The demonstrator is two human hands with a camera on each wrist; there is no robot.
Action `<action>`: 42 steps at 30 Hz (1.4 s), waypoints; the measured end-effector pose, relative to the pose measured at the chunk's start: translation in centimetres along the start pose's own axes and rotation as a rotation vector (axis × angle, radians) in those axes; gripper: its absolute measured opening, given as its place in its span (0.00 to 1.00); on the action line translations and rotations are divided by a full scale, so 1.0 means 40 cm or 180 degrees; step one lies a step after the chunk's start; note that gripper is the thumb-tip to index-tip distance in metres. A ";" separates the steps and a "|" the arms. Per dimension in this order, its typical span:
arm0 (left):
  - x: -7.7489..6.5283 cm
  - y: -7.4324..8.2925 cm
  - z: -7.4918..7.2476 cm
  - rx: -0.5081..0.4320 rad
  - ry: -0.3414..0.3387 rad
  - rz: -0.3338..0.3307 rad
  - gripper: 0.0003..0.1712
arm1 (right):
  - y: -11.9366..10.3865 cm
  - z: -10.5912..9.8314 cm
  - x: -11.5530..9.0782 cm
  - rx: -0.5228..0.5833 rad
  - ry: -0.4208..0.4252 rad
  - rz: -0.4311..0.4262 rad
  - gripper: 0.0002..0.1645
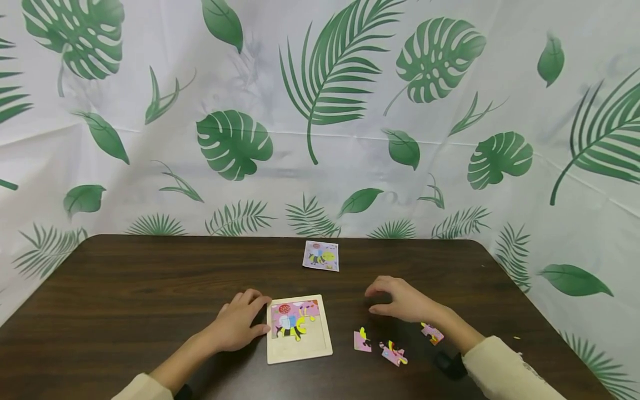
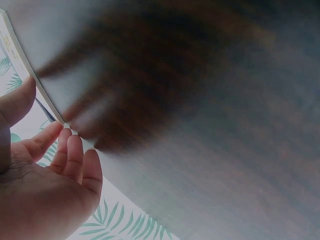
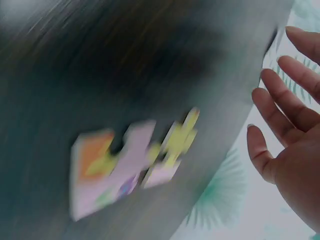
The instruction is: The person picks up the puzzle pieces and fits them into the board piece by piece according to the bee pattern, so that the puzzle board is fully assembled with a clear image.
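A square wooden puzzle board point(image 1: 299, 355) lies flat on the table, its upper part filled with pink, yellow and black bee pieces. Along the board's left edge, my left hand point(image 1: 239, 322) rests with thumb and fingertips touching the rim; the left wrist view shows these fingers point(image 2: 75, 155) against the edge. My right hand point(image 1: 400, 299) hovers to the right of the board, fingers loosely bent and holding nothing. Nearer me lie loose puzzle pieces: one point(image 1: 362, 341) beside the board, some point(image 1: 394, 354) close together, and another point(image 1: 432, 333) by the right forearm.
A small printed bee picture card point(image 1: 321, 256) lies toward the back of the dark wooden table point(image 1: 175, 278). Behind the table hangs a white cloth point(image 1: 350, 183) with green leaves. In the right wrist view a puzzle piece point(image 3: 107, 172) appears blurred.
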State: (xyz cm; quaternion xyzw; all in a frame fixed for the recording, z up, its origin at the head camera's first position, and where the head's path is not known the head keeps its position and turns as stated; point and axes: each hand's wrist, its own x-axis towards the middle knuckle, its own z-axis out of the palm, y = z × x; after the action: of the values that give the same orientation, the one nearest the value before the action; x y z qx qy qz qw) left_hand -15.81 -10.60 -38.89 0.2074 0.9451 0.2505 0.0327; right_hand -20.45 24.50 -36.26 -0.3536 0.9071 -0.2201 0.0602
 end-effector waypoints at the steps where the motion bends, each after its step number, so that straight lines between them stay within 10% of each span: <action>1: 0.000 0.000 0.000 0.0004 0.0005 -0.0003 0.26 | 0.009 -0.006 -0.011 0.0027 0.0009 0.0021 0.14; 18: 0.000 0.000 0.002 0.0002 -0.0002 0.0007 0.26 | 0.140 -0.065 -0.182 0.0083 0.0100 0.0677 0.14; 42: -0.001 0.003 -0.002 -0.0043 -0.0038 -0.0035 0.26 | 0.158 -0.048 -0.192 0.0096 0.0288 0.0515 0.14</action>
State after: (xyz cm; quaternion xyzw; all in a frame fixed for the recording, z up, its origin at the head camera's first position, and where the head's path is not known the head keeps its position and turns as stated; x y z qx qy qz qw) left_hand -15.75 -10.55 -38.75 0.2035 0.9443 0.2554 0.0412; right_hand -19.15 34.46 -37.70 -0.2679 0.9311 -0.2439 0.0421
